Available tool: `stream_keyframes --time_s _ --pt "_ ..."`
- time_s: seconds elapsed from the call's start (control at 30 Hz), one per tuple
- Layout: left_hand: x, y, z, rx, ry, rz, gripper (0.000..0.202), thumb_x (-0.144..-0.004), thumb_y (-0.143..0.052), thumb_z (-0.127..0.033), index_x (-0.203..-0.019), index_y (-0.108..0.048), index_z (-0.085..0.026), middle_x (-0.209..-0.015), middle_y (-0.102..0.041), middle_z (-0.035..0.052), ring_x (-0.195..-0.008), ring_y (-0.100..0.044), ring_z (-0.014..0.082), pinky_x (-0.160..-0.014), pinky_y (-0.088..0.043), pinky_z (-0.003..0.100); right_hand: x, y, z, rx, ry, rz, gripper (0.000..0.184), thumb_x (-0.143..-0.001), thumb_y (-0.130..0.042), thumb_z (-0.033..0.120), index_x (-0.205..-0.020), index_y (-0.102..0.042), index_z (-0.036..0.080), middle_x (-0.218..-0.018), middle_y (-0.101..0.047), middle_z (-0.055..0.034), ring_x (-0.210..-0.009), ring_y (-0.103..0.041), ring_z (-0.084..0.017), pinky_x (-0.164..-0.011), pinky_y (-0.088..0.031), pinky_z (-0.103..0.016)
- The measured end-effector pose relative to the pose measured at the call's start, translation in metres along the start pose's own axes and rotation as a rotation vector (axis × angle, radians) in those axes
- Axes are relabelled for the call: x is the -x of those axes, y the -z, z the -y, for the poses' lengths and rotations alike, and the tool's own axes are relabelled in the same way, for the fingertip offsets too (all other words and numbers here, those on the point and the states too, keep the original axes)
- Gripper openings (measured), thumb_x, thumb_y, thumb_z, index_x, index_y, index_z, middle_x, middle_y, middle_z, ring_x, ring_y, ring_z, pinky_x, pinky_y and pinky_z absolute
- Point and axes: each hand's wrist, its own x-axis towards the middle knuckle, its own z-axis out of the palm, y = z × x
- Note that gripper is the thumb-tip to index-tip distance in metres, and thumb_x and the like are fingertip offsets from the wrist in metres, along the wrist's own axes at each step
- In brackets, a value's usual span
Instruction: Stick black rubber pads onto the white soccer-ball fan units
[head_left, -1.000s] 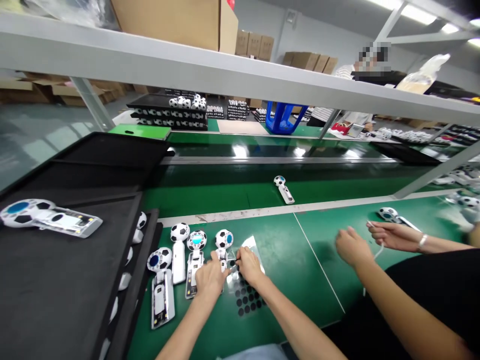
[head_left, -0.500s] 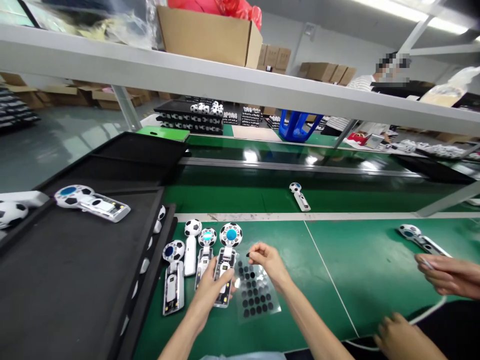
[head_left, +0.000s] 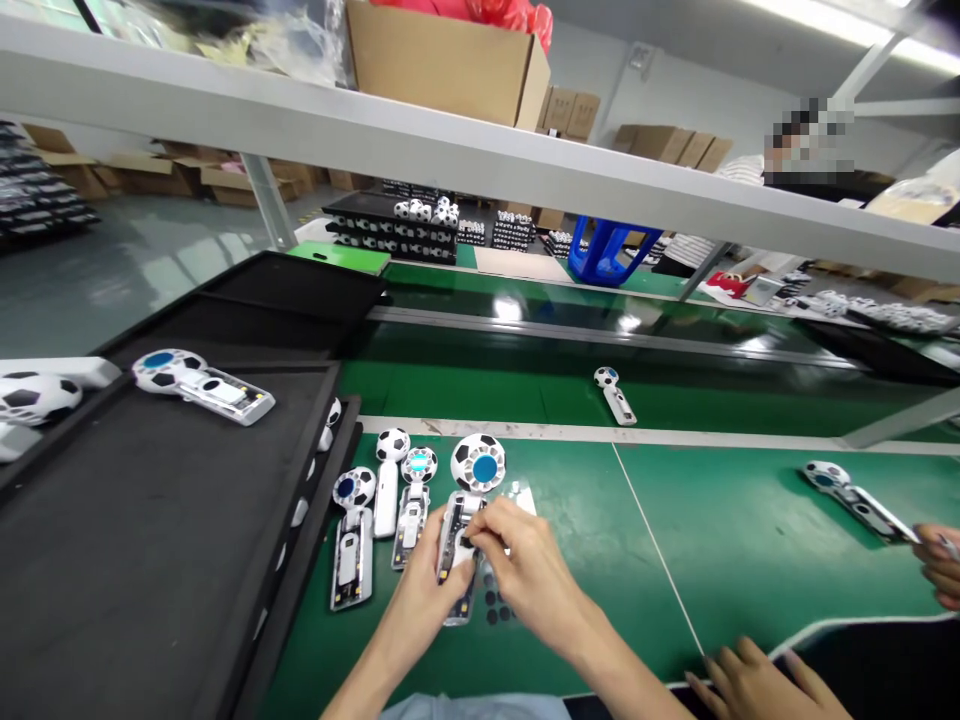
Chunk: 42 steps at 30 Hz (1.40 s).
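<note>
Low in the middle, over the green bench (head_left: 585,570), both arms reach in from the bottom edge. The left hand (head_left: 429,590) grips the ball toy (head_left: 457,512) by its handle, thumb across the front, and the ball end points away from the person. The right hand (head_left: 525,555) bends in from the other side, its finger and thumb pinched together at the handle; I can't tell if they hold anything. Under that hand lies a sheet of black dots (head_left: 493,600). Three more toys (head_left: 352,550) sit close by on the left, next to the edge of a black tray (head_left: 187,520). A pale strip (head_left: 555,431) marks the bench's far edge. To the right, smooth bench top spreads to a thin white line (head_left: 656,535). Past it, near the right edge, is a co-worker's hand (head_left: 941,562).
</note>
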Motion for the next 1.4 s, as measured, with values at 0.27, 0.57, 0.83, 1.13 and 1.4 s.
stream_keyframes --time_s 0.27,0.57,0.83,1.13,1.4 --pt "0.0 -0.001 -0.007 0.014 0.011 0.033 0.045 -0.073 -0.051 -0.03 -0.115 -0.044 -0.017 -0.117 -0.057 0.0095 -0.111 -0.051 0.025 -0.095 -0.039 0.034 0.0 0.002 0.008 0.062 -0.026 0.015 0.018 -0.083 -0.045 0.004 -0.076 -0.055 0.018 -0.076 -0.058 0.0002 -0.068 -0.054 -0.012 -0.063 -0.037 -0.023" --pt "-0.004 0.002 -0.004 -0.06 0.01 0.082 0.045 -0.074 -0.048 -0.024 -0.118 -0.042 -0.018 -0.118 -0.056 0.0097 -0.113 -0.051 0.0259 -0.095 -0.041 0.037 0.001 -0.003 0.003 0.043 -0.022 -0.04 0.017 -0.083 -0.045 0.006 -0.077 -0.056 0.018 -0.074 -0.056 0.0002 -0.067 -0.053 -0.012 -0.061 -0.037 -0.022" --pt "-0.005 0.0 -0.006 -0.038 0.019 0.085 0.044 -0.073 -0.051 -0.025 -0.117 -0.044 -0.018 -0.119 -0.055 0.0104 -0.112 -0.051 0.0265 -0.098 -0.038 0.039 0.001 -0.002 0.006 0.033 -0.044 -0.05 0.018 -0.082 -0.046 0.007 -0.075 -0.057 0.019 -0.075 -0.059 0.0 -0.068 -0.054 -0.013 -0.061 -0.038 -0.023" --pt "-0.002 0.0 0.005 0.002 0.048 0.06 0.045 -0.084 -0.046 -0.039 -0.124 -0.041 -0.019 -0.126 -0.052 0.01 -0.119 -0.045 0.0252 -0.103 -0.034 0.038 0.016 -0.023 -0.009 0.063 0.055 -0.219 0.024 -0.089 -0.037 0.011 -0.089 -0.06 0.019 -0.082 -0.059 -0.0053 -0.074 -0.058 -0.016 -0.068 -0.046 -0.027" --pt "-0.004 -0.007 0.009 0.076 0.14 -0.075 0.038 -0.078 -0.051 -0.044 -0.106 -0.053 -0.018 -0.108 -0.063 0.0085 -0.109 -0.055 0.026 -0.09 -0.045 0.034 0.034 -0.043 -0.024 0.039 0.062 -0.229 0.048 -0.083 -0.033 0.004 -0.121 -0.055 0.023 -0.107 -0.051 -0.011 -0.091 -0.056 -0.018 -0.076 -0.05 -0.031"
